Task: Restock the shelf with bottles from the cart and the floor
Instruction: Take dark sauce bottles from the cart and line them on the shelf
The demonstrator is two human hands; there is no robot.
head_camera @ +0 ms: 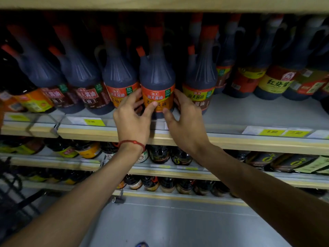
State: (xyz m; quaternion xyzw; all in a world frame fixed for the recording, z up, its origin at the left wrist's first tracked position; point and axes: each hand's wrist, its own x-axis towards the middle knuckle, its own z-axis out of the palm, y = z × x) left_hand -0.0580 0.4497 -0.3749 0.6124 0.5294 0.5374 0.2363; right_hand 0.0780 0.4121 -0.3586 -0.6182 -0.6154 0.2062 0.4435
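Cupping the upright bottle (pixel 157 81), cap up, left hand (pixel 132 118) and right hand (pixel 185 122) half-open.

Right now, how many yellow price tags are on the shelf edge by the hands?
3: one yellow price tag left of the left hand, two far right of the right hand. The hands may hide more.

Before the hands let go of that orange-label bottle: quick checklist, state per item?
1. Orange-label bottle upright on the shelf: ok.
2. Left hand and right hand on either side of its label: ok.
3. Label facing front: ok.
4. In line with the orange-label neighbour on its left: ok.
5. Gap to the yellow-label bottle on its right: ok, apart.
6. Base fully seated: cannot tell, hands cover it.
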